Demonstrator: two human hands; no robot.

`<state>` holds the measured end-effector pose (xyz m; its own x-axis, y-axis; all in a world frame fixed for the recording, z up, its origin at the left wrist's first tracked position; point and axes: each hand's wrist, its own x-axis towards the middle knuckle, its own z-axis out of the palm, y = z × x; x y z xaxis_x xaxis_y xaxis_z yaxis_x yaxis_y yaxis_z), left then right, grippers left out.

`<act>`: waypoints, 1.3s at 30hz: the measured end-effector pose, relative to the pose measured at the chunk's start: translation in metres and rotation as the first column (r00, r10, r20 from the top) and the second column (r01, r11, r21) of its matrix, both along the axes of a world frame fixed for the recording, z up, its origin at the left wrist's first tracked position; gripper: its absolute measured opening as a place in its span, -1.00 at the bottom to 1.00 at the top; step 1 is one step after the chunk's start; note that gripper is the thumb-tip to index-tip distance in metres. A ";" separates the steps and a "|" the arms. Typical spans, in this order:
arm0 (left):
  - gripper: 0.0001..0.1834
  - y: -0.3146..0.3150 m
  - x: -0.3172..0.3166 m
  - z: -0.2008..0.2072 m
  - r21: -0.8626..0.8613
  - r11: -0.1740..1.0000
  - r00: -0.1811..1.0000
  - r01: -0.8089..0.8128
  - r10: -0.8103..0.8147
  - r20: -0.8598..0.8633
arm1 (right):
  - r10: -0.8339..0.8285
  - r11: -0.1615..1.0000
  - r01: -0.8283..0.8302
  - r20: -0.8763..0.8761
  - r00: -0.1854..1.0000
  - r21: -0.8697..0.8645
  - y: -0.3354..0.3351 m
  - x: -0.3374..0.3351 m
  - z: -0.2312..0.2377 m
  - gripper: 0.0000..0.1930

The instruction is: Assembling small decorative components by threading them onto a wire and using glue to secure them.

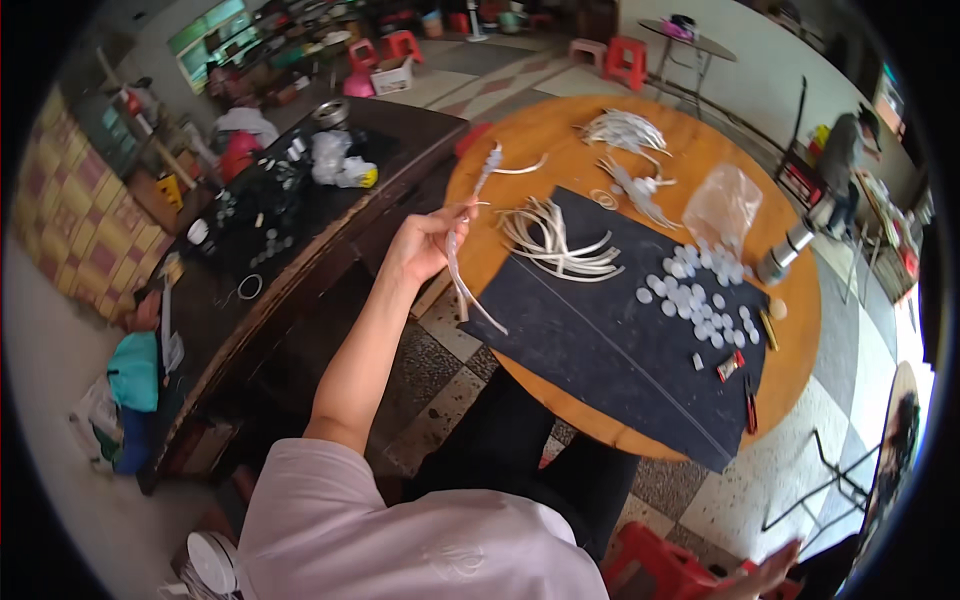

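My left hand (pixel 428 246) is raised at the left edge of the round wooden table, its fingers closed on a thin white cord (pixel 456 275). The cord's pale ends hang below the fist, and another length sticks up above it. To the right, a bundle of white cords (pixel 560 243) lies on a dark mat (pixel 600 330). My right hand (pixel 768 574) shows only in part at the bottom right, low beside a red stool; its fingers are blurred. Many translucent white discs (pixel 690 300) are spread on the mat's right side.
More white cord bundles (pixel 625 130), a clear plastic bag (pixel 722 205) and a metal cylinder (pixel 786 252) stand or lie on the wooden table (pixel 540 130). Red-handled pliers (pixel 750 405) lie near its right edge. A dark cluttered table (pixel 330 225) is at left. Another person (pixel 848 150) stands far right.
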<state>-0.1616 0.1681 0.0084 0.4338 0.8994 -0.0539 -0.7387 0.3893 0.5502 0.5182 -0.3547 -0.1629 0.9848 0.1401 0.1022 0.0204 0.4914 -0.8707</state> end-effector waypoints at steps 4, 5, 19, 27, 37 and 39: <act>-0.57 0.055 -0.088 -0.025 -0.102 0.992 0.986 0.071 -0.054 0.158 | 0.377 0.789 -0.353 0.058 0.924 0.502 -0.162 0.058 -0.032 -0.63; -0.57 0.062 -0.105 -0.024 -0.103 0.993 0.988 0.064 -0.048 0.148 | 0.543 0.527 -0.454 0.127 0.830 0.718 -0.173 0.058 -0.034 -0.82; -0.62 -0.039 0.037 0.017 0.362 0.917 0.589 0.166 0.202 -0.782 | -0.409 0.576 0.624 0.475 0.779 -0.528 0.015 -0.054 0.089 -0.76; -0.53 -0.146 0.162 0.019 0.498 0.713 0.710 0.493 0.001 -0.704 | 0.627 0.732 -0.051 0.642 0.442 -0.680 0.227 -0.276 0.146 -0.83; -0.49 -0.171 0.172 0.020 0.606 0.677 0.775 0.418 0.082 -0.626 | 0.790 0.614 -0.358 0.542 0.287 -0.704 0.255 -0.350 0.173 -0.82; -0.48 -0.170 0.167 0.020 0.526 0.720 0.793 0.453 -0.057 -0.606 | 0.745 0.665 -0.358 0.611 0.266 -0.655 0.256 -0.352 0.172 -0.81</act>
<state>0.0053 -0.0024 0.0284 0.7298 0.6602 0.1776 -0.1857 -0.0585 0.9809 0.1664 -0.0984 0.0091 0.1201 0.8227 0.5556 0.6089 0.3810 -0.6958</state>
